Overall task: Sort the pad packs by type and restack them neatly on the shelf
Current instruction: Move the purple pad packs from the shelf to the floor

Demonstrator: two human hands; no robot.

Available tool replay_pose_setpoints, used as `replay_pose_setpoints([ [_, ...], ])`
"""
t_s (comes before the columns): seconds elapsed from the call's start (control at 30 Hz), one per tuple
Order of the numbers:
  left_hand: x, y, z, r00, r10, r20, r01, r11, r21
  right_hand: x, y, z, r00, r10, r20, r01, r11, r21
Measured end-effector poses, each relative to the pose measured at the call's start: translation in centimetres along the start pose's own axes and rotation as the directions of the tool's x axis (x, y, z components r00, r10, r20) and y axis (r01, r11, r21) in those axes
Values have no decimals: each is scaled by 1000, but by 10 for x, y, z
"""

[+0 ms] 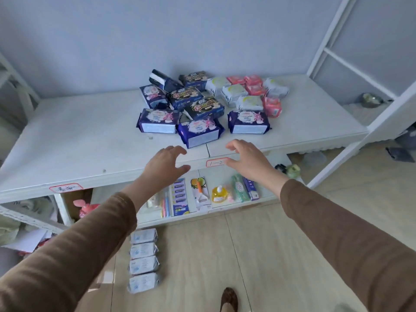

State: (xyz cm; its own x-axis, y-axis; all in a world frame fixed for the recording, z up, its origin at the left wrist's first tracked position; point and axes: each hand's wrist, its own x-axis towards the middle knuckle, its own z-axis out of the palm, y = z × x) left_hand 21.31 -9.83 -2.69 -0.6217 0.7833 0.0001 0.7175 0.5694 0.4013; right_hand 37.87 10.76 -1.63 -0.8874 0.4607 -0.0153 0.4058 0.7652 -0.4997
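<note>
Brown sleeves: both arms reach forward from the bottom corners, head view only.
Left hand (165,166): fingers spread and loosely curved, holding nothing, over the front edge of the shelf.
Right hand (245,159): same pose, spread wide, empty, level with the left hand.
Shelf (67,140): white top board, pile sits just beyond both hands.
Purple pack (199,131): nearest, between the two hands and just past the fingertips, tilted.
Other purple packs (248,121): one ahead of the right hand, two ahead-left of the left hand.
Dark blue packs (203,106): jumbled behind the purple ones, some overlapping.
White packs (235,92): far side, ahead of the right hand.
Pink packs (272,106): rightmost of pile, beside the white ones.
Red-edged label (217,162): on shelf front edge, between the hands.
Lower shelf goods (219,193): under the hands, yellow bottle, tubes, carded items.
Pale packs on floor (143,260): row of four below the left forearm.
</note>
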Motion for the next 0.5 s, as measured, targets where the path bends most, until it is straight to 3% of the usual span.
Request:
replay_pose_setpoints([
  [0.3,82,13,6,997,-74,-31,73,997,-16,83,63,-25,1000,-19,3,19,1000,18],
  [0.5,146,-2,14,993,-109,-37,109,994,7,135,108,-38,994,75,-79,-82,993,-83],
])
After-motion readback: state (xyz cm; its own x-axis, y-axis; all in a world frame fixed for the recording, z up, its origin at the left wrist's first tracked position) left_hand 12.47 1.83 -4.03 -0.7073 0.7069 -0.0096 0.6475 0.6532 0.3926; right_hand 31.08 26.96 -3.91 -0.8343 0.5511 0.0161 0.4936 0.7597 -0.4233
